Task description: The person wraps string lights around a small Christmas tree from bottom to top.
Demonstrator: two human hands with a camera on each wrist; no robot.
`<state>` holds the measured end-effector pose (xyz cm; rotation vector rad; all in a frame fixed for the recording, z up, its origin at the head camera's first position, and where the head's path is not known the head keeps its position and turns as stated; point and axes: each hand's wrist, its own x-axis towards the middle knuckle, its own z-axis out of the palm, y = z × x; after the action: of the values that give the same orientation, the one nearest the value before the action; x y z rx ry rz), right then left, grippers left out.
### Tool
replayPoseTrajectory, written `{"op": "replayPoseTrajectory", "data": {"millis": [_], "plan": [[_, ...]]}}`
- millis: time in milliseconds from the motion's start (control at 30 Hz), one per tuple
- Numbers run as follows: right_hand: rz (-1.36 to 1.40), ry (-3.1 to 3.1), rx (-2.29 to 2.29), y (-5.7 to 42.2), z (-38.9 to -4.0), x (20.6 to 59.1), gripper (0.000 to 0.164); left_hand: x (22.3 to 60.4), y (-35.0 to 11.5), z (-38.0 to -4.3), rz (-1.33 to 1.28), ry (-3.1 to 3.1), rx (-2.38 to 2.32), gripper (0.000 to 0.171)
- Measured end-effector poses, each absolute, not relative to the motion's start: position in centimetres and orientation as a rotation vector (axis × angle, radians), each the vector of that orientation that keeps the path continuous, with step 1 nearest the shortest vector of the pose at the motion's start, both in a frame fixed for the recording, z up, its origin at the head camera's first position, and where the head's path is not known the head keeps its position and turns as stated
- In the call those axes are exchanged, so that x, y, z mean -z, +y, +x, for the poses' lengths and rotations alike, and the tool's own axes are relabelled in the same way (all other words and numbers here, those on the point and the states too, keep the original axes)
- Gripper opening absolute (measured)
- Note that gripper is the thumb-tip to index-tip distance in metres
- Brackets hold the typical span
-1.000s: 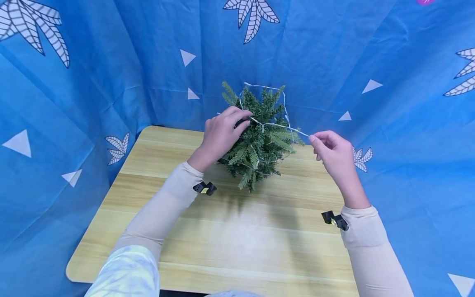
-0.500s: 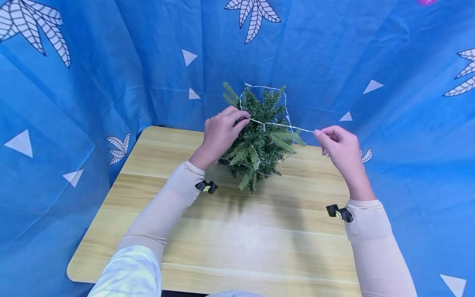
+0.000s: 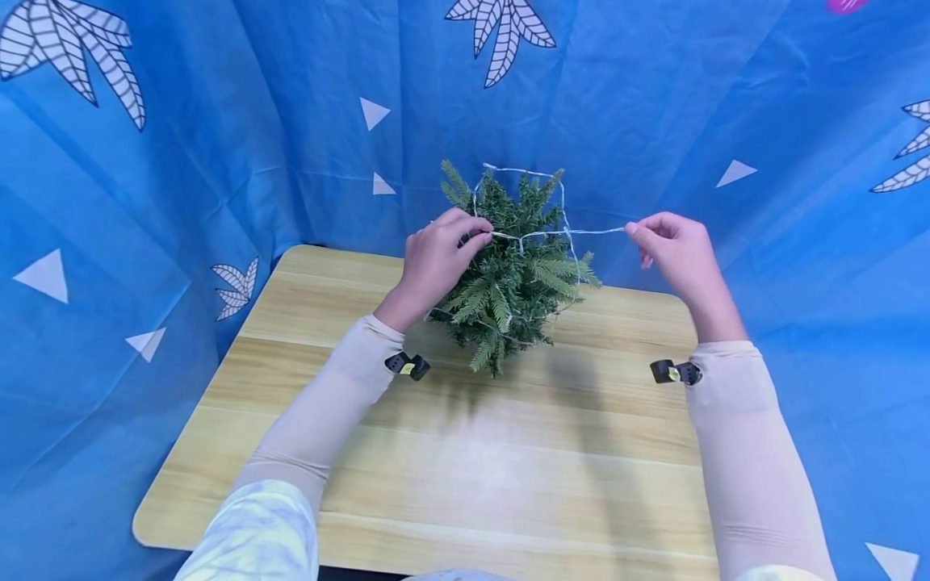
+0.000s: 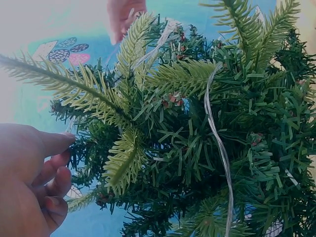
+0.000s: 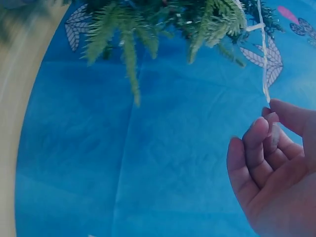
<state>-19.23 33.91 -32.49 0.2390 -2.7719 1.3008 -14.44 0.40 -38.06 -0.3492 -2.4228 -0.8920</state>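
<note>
A small artificial Christmas tree (image 3: 501,282) stands toward the back of the table, wrapped in a pale string of lights (image 3: 541,233). At the tree's upper left, my left hand (image 3: 443,258) pinches the string between thumb and forefinger; the left wrist view has this hand (image 4: 34,177) beside the outer branches. Off to the right of the tree, my right hand (image 3: 679,254) pinches the string's other stretch, which runs nearly straight between the hands. In the right wrist view the string (image 5: 265,64) goes up from the right fingertips to the branches. More wire (image 4: 217,133) lies over the needles.
The wooden table (image 3: 436,484) has rounded corners. A blue patterned cloth (image 3: 625,97) hangs behind it and at both sides, close behind the tree. A loop of the string stands out behind the treetop.
My right hand has moved outward to the right and away from me, drawing the string straighter and more level. The left hand has stayed nearly in place at the tree.
</note>
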Motion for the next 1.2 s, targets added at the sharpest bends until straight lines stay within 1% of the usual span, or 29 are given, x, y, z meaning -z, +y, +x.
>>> {"op": "replayPoseTrajectory", "data": {"millis": [300,633,900,1067,1200], "plan": [[0.324,-2.698,-1.328,30.0,-21.3,29.5,0.031,37.9,0.5,-14.4,-0.360,-2.424,0.895,0.021],[0.386,-2.795,-1.186,25.2,-23.0,27.3,0.036,37.9,0.8,-14.4,-0.357,-2.436,0.902,0.021],[0.488,-2.782,-1.084,22.6,-22.0,26.6,0.039,37.7,1.1,-14.4,-0.357,-2.443,0.897,0.022],[0.535,-2.725,-1.135,21.7,-21.1,26.9,0.035,37.8,1.1,-14.4,-0.357,-2.441,0.895,0.021],[0.536,-2.678,-1.271,21.0,-20.4,27.4,0.030,37.9,0.9,-14.4,-0.347,-2.439,0.905,0.021]]}}
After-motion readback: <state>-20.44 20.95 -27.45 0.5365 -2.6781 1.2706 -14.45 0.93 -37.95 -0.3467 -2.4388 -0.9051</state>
